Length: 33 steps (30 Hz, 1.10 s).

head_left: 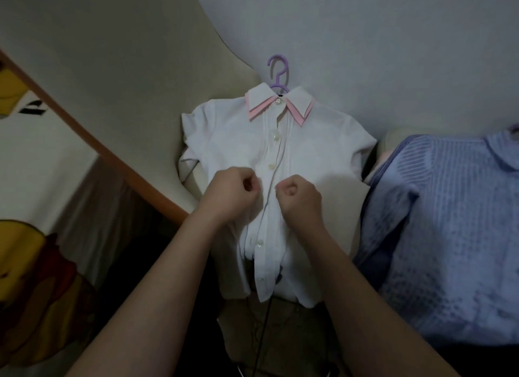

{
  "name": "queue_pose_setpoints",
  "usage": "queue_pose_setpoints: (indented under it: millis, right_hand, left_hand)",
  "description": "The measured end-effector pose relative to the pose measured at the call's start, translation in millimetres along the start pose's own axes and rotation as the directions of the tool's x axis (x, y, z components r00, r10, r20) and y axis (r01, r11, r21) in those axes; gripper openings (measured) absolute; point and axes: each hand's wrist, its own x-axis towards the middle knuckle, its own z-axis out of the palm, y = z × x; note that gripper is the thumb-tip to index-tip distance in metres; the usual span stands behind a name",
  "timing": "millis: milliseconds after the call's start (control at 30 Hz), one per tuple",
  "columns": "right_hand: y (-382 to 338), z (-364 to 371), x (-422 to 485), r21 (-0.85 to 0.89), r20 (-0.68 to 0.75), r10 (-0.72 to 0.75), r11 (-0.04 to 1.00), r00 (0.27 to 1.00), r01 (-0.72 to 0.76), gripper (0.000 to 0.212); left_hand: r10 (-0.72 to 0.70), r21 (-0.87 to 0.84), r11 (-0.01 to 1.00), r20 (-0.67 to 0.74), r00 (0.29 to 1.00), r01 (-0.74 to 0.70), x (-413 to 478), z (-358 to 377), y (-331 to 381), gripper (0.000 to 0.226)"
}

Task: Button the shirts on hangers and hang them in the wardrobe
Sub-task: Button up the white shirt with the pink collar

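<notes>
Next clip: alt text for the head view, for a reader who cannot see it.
A person's left hand and right hand pinch the front opening of a white shirt with a pink-edged collar, midway down its buttons. The shirt is on a purple hanger; a blue shirt lies to its right.

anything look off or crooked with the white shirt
Nothing damaged. The white shirt is bunched and creased, narrower than its chest, below where the left hand and right hand pinch its front. The purple hanger sits straight.
</notes>
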Motion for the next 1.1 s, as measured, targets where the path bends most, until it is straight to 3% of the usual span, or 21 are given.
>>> queue_pose_setpoints:
  millis: [67, 133, 333, 467, 600, 700, 967, 1100]
  right_hand:
    - [9.1, 0.3, -13.3, -0.063, 0.079, -0.042, 0.997, 0.996, 0.047, 0.013]
    - [13.1, 1.5, -19.1, -0.076, 0.120, -0.070, 0.994, 0.990, 0.079, 0.013]
    - [8.4, -3.4, -15.0, -0.006, 0.184, -0.032, 0.999, 0.982, 0.034, 0.008]
    - [10.7, -0.9, -12.2, -0.006, 0.187, -0.036, 0.999, 0.982, 0.038, 0.004]
    - [10.6, 3.0, -11.8, -0.044, 0.188, -0.066, 0.996, 0.980, 0.075, 0.015]
    - [9.4, 4.3, -11.4, -0.068, 0.178, -0.052, 0.996, 0.983, 0.065, 0.011]
    - [4.8, 4.1, -9.2, -0.017, 0.199, 0.046, 0.999, 0.979, -0.044, 0.008]
    - [3.9, 3.3, -8.6, 0.070, 0.238, 0.101, 0.990, 0.966, -0.121, 0.011]
  left_hand:
    - [-0.058, 0.010, 0.998, 0.127, 0.990, 0.057, -16.6, 7.1, -2.8, 0.007]
    - [-0.100, 0.002, 0.995, 0.187, 0.977, 0.101, -26.2, 13.9, -4.1, 0.019]
    - [-0.073, 0.217, 0.974, 0.045, 0.996, 0.061, -25.4, 23.5, 3.1, 0.024]
    - [-0.082, 0.200, 0.978, 0.084, 0.993, 0.064, -14.8, 15.1, -1.4, 0.011]
    - [-0.101, 0.118, 0.989, 0.071, 0.992, 0.092, -5.9, 10.6, -5.1, 0.013]
    - [-0.100, 0.101, 0.990, 0.061, 0.993, 0.094, -2.3, 12.8, -4.4, 0.010]
    - [-0.145, 0.223, 0.966, 0.057, 0.988, 0.129, 5.3, 16.4, 2.9, 0.016]
    - [-0.180, 0.159, 0.973, 0.080, 0.980, 0.165, 5.4, 12.2, 0.1, 0.016]
